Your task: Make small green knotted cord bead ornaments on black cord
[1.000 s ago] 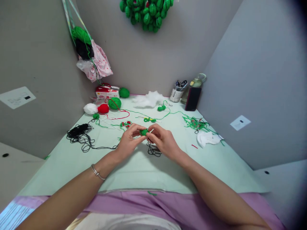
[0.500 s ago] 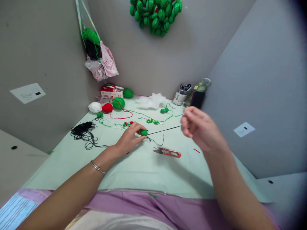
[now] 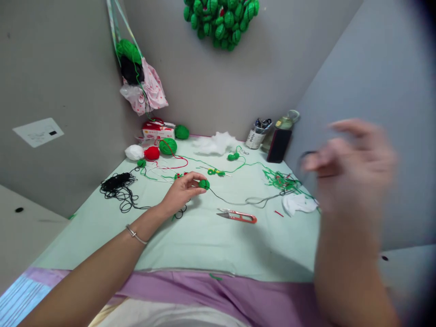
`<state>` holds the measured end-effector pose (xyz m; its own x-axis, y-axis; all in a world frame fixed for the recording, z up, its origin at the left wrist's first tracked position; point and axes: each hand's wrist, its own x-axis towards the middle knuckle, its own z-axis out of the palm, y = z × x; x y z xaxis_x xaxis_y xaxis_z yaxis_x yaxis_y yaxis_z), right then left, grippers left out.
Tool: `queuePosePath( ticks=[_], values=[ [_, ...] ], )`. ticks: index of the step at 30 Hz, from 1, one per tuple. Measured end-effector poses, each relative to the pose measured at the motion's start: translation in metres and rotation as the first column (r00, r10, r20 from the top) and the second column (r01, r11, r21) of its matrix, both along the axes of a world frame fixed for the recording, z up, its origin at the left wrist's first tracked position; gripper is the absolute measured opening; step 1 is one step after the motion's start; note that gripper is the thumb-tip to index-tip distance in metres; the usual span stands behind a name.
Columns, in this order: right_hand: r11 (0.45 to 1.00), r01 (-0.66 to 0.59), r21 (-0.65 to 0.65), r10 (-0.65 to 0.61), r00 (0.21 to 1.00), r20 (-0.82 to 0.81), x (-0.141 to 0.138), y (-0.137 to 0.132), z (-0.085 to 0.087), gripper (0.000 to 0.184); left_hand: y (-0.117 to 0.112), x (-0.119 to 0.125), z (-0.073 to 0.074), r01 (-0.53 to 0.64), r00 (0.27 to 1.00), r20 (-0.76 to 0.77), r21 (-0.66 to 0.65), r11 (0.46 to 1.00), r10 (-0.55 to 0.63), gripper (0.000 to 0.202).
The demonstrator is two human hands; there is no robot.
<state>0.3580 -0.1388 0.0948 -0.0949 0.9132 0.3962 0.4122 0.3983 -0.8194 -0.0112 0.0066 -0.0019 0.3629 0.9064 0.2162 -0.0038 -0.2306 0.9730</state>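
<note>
My left hand (image 3: 180, 190) pinches a small green crocheted ball (image 3: 204, 184) just above the pale green table (image 3: 204, 240). A black thread (image 3: 238, 201) runs from the ball to the right across the table. My right hand (image 3: 347, 163) is raised high at the right, blurred by motion, fingers partly curled; something dark shows at its fingertips, too smeared to name. Red thread snips (image 3: 238, 215) lie on the table between my hands.
Green yarn balls (image 3: 167, 146), a red yarn ball (image 3: 151, 153), white stuffing (image 3: 216, 143), a black thread tangle (image 3: 117, 187), green scraps (image 3: 281, 178), a pen cup (image 3: 256, 134) and a bottle (image 3: 284, 122) sit at the back. A green crochet cluster (image 3: 220, 20) hangs on the wall.
My right hand has pulled away from the green ball, up and far to the right, drawing the black thread out. The snips it covered now show. My left hand stays on the ball.
</note>
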Motion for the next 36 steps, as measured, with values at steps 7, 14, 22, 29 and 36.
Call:
queuePosePath(
  ticks=[7,14,22,29,36],
  values=[
    [1.000,-0.015,-0.018,0.017,0.995,0.096,-0.180,0.101,-0.042,0.011,-0.010,0.008,-0.002,0.007,0.998,0.059,0.061,0.998,-0.011,0.026],
    [1.000,0.030,-0.007,-0.027,0.972,0.235,-0.176,0.096,-0.073,0.009,-0.012,0.009,-0.007,-0.020,0.994,-0.092,0.326,0.945,0.053,0.020],
    [0.998,0.019,-0.052,-0.013,0.995,0.102,-0.183,0.100,-0.074,0.010,-0.016,0.013,-0.005,-0.049,0.987,-0.119,0.391,0.919,0.104,0.016],
    [0.976,-0.061,-0.210,0.079,0.994,0.080,-0.175,0.100,-0.076,0.021,-0.015,0.011,-0.004,-0.114,0.992,-0.022,0.229,0.967,0.122,0.027],
    [0.996,-0.045,-0.081,0.046,0.999,0.018,-0.179,0.092,-0.071,0.018,-0.011,0.009,-0.008,-0.066,0.981,-0.137,0.409,0.910,0.133,0.015]
  ],
)
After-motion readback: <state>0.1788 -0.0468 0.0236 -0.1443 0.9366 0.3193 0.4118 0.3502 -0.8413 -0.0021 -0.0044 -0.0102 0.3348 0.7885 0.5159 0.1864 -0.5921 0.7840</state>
